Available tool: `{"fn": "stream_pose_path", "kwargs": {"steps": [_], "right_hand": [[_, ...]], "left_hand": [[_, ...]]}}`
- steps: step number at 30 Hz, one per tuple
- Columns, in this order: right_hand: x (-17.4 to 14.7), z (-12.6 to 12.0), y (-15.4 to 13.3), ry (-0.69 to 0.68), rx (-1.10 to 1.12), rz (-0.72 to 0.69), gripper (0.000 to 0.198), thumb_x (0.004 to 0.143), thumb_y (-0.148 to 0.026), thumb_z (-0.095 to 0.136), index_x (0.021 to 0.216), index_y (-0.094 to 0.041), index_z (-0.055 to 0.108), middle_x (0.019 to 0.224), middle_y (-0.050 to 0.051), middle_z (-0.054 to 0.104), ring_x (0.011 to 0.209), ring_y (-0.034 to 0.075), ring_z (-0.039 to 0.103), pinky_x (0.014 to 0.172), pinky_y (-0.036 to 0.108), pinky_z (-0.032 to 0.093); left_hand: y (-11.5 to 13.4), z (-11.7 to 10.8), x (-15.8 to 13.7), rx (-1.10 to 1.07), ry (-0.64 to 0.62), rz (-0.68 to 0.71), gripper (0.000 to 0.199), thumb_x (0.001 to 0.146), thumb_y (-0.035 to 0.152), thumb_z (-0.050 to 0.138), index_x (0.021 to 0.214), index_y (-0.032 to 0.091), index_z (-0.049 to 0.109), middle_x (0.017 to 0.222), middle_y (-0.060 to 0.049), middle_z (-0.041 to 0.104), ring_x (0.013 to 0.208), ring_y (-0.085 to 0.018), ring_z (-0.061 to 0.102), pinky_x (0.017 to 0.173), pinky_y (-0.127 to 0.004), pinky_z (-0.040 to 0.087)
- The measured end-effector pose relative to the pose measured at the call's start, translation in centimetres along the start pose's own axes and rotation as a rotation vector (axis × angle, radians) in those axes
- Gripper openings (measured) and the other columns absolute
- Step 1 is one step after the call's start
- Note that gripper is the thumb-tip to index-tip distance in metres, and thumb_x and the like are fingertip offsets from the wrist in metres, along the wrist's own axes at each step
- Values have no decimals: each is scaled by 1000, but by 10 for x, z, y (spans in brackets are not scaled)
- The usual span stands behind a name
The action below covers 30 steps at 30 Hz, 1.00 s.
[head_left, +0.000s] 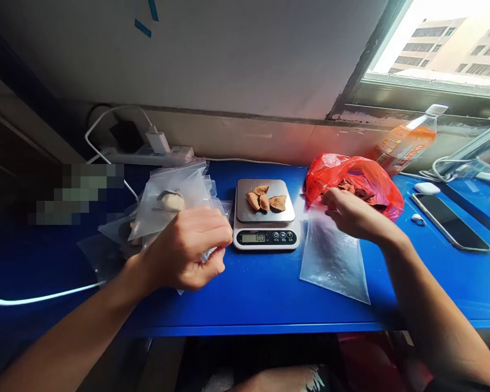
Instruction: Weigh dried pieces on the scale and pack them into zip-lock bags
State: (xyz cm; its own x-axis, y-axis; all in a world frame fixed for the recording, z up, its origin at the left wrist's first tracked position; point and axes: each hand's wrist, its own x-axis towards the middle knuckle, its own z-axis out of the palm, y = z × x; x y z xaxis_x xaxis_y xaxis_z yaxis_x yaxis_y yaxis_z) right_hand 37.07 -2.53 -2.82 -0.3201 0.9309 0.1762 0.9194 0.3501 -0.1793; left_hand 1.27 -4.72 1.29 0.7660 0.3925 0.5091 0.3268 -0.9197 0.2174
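Several brown dried slices (264,201) lie on the steel plate of a small digital kitchen scale (265,239); its display seems to read 10.0. Left of it, my left hand (191,247) is closed, fingers curled in, in front of a pile of clear zip bags (147,196). What it holds, if anything, is hidden. My right hand (351,212) is closed too, fingertips at the near left rim of an open red plastic bag (326,169) with dark reddish dried pieces (357,191) inside. Below that hand lies a flat clear plastic bag (335,261). I cannot make out what its fingers grip.
A phone (451,222), a white earbud case (427,188) and an earbud (418,220) lie at the right. An orange-labelled bottle (410,139) leans behind the red bag. A charger (158,141) and white cable (90,133) are at the back left of the blue table (249,305).
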Motion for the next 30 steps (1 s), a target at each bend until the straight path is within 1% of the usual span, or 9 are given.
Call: {"fn": "stream_pose_path", "kwargs": {"steps": [5, 9, 11, 14, 16, 18, 21, 25, 30], "right_hand": [[-10, -25, 13, 159, 267, 124, 19, 81, -21, 52, 97, -24, 42, 84, 6, 56, 68, 15, 53, 57, 29, 46], [-10, -31, 3, 249, 447, 103, 19, 83, -27, 53, 96, -25, 40, 86, 3, 52, 68, 13, 52, 56, 27, 46], [-10, -33, -9, 265, 490, 68, 18, 83, -29, 54, 93, -24, 40, 85, 2, 51, 68, 12, 52, 56, 26, 46], [-10, -34, -33, 199, 545, -19, 17, 82, -30, 54, 91, -23, 40, 83, 2, 52, 70, 12, 52, 58, 26, 46], [-10, -29, -52, 138, 600, -96, 16, 82, -28, 54, 90, -23, 41, 84, 2, 53, 73, 13, 53, 64, 27, 48], [-12, -19, -72, 129, 685, -133, 17, 81, -27, 55, 89, -23, 41, 86, 2, 54, 77, 13, 55, 69, 29, 51], [-15, 1, -99, 143, 886, -97, 19, 81, -27, 57, 84, -23, 39, 82, 1, 53, 74, 13, 58, 70, 30, 53], [-18, 16, -119, 77, 1178, -2, 29, 80, -37, 62, 81, -24, 36, 80, -1, 55, 72, 14, 63, 71, 32, 56], [-17, 14, -122, 58, 1398, 142, 43, 74, -44, 70, 82, -24, 32, 77, -3, 60, 72, 15, 65, 72, 33, 54]], "left_hand": [[11, 1, 2, -50, -34, 81, 15, 70, 6, 45, 65, 18, 50, 63, -4, 60, 60, -15, 53, 57, -30, 41], [20, 9, 5, -108, -59, 152, 13, 74, 6, 47, 70, 18, 53, 63, -3, 61, 59, -15, 53, 57, -30, 41], [24, 11, 8, -112, -37, 153, 12, 77, 7, 49, 75, 18, 55, 64, -2, 61, 61, -14, 55, 59, -30, 42], [34, 12, 12, -110, 71, 77, 11, 80, 8, 50, 77, 18, 55, 67, -1, 61, 63, -13, 56, 63, -29, 44], [45, 14, 16, -76, 152, -27, 10, 83, 9, 50, 78, 17, 55, 69, -1, 62, 66, -13, 56, 65, -28, 45], [56, 19, 21, 28, 181, -128, 9, 85, 12, 50, 81, 17, 57, 73, -2, 63, 69, -14, 57, 66, -28, 45], [63, 33, 28, 239, 101, -206, 12, 89, 17, 48, 92, 16, 60, 82, -4, 66, 77, -17, 60, 70, -29, 45], [58, 51, 33, 369, -64, -235, 18, 89, 17, 48, 104, 15, 57, 85, -5, 65, 76, -19, 59, 66, -30, 44], [45, 50, 34, 418, -136, -175, 10, 89, 18, 47, 93, 17, 56, 82, -3, 63, 73, -19, 57, 62, -31, 41]]}}
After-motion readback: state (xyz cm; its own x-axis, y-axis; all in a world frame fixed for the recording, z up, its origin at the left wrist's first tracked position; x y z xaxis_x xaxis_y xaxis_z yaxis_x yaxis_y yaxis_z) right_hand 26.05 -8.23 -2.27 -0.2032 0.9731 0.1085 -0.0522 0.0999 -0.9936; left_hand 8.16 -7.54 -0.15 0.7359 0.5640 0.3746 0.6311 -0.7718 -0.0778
